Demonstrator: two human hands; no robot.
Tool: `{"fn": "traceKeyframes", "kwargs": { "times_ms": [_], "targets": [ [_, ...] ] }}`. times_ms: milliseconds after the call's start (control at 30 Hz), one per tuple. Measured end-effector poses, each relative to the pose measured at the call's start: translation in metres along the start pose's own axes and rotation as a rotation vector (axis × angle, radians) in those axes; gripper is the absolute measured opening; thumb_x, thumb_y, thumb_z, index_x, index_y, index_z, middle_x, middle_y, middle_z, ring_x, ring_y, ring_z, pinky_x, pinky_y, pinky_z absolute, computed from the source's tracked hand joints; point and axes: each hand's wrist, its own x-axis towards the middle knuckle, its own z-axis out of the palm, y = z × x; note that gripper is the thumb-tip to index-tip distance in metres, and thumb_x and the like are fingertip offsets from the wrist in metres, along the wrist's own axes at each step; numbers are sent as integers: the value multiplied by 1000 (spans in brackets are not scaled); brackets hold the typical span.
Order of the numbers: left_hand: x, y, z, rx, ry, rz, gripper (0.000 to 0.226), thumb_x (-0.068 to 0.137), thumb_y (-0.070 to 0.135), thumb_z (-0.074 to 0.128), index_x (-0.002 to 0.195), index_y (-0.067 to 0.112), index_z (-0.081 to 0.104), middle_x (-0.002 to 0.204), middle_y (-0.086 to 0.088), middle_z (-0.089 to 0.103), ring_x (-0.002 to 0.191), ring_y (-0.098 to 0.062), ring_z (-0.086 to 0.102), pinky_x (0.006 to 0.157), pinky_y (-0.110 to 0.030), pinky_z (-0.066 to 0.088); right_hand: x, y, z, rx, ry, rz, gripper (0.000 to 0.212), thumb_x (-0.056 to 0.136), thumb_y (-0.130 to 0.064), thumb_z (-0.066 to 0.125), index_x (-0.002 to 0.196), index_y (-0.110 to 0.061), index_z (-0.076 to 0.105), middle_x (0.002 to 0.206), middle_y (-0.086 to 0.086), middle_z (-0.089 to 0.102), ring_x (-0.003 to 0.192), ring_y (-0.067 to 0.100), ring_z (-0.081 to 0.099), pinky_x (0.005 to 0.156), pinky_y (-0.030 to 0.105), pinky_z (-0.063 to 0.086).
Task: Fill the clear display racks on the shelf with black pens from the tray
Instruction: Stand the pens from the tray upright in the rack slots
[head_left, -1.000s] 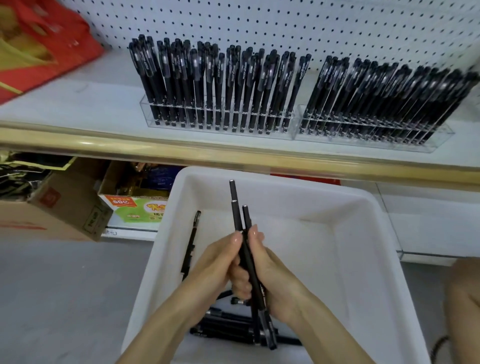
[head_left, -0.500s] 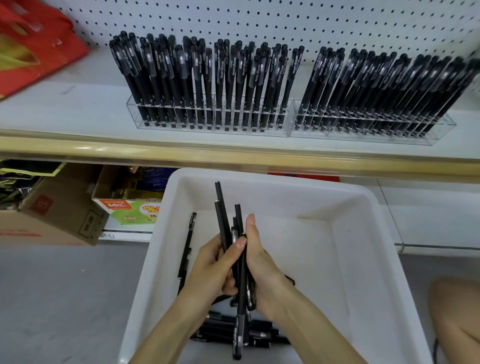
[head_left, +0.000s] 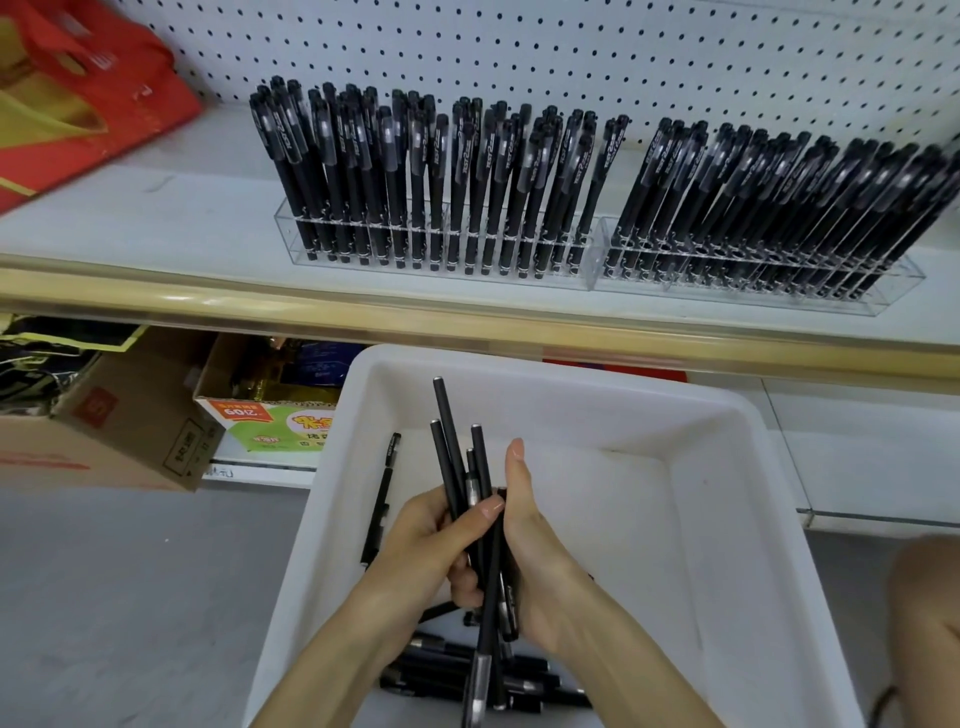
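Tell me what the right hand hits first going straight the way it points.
Likely the far wall of the white plastic tray, ahead of the right hand. Held above the rim, it would reach the beige shelf edge instead; depth is unclear.

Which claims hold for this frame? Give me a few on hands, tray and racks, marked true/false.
1. The left hand and right hand both grip a bundle of black pens above the white tray. True.
2. The left rack is empty. False: it is packed with upright pens.
3. One pen lies along the tray's left wall, apart from the bundle. True.
4. The tray has no other pens. False: loose pens lie at its near end, under the hands.
5. The racks sit on the floor. False: both stand on the shelf.
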Motion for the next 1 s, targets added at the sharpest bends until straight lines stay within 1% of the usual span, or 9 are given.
{"fn": "traceKeyframes", "kwargs": {
  "times_ms": [167,367,567,667,733,800,867,933,1000],
  "targets": [
    [1,2,-7,-7,-95,-31,21,71,40,69,65,20,70,56,-12,48,42,-18,45,45,-26,44,1,1,-1,27,-51,25,93,75,-86,20,76,-5,65,51,10,49,42,17,46,40,23,37],
    [1,3,-7,-45,-123,-16,21,72,40,67,64,21,69,52,-6,48,42,-15,43,43,-27,41,0,0,-2,41,-104,7,89,76,-85,21,71,-5,61,52,8,50,43,17,46,42,24,38],
    [6,12,-12,-84,-130,20,45,83,37,58,91,-8,61,50,-15,51,35,-22,43,39,-27,41,-2,5,-7,61,-213,-114,82,81,-76,21,92,-6,64,68,9,58,54,17,51,52,25,43],
    [8,18,-15,-113,-89,17,41,81,43,59,100,8,69,72,-34,55,38,-22,42,34,-25,40,-2,11,-9,51,-229,-139,80,81,-73,20,109,-12,64,76,10,61,59,18,55,54,27,45],
    [9,20,-13,-124,-64,6,37,79,45,59,95,15,74,95,-43,55,57,-27,50,36,-24,39,-4,12,-10,81,-228,-146,80,80,-71,21,113,-10,63,80,11,64,62,19,59,55,26,46],
    [11,21,-11,-171,-27,22,35,79,44,58,92,17,75,109,-33,62,89,-33,56,51,-30,43,-5,13,-9,166,-184,-154,78,82,-65,27,112,-3,63,83,13,68,70,21,66,61,27,51],
    [17,19,-9,-259,51,75,37,81,36,56,98,7,72,105,-18,71,108,-30,62,82,-33,47,-5,17,-9,367,-92,-158,71,84,-58,38,107,4,65,90,18,70,85,25,70,72,30,55],
    [21,20,-5,-358,135,130,33,86,28,54,92,0,69,96,-13,73,111,-27,63,100,-36,44,-4,24,-8,547,21,-167,66,84,-54,47,108,5,66,106,21,69,101,27,68,83,34,53],
    [21,20,2,-443,191,163,29,93,20,50,94,-6,64,89,-12,71,106,-27,66,102,-38,44,-3,28,-7,656,139,-179,61,89,-52,49,110,1,67,116,20,66,107,28,66,89,39,52]
  ]
}}
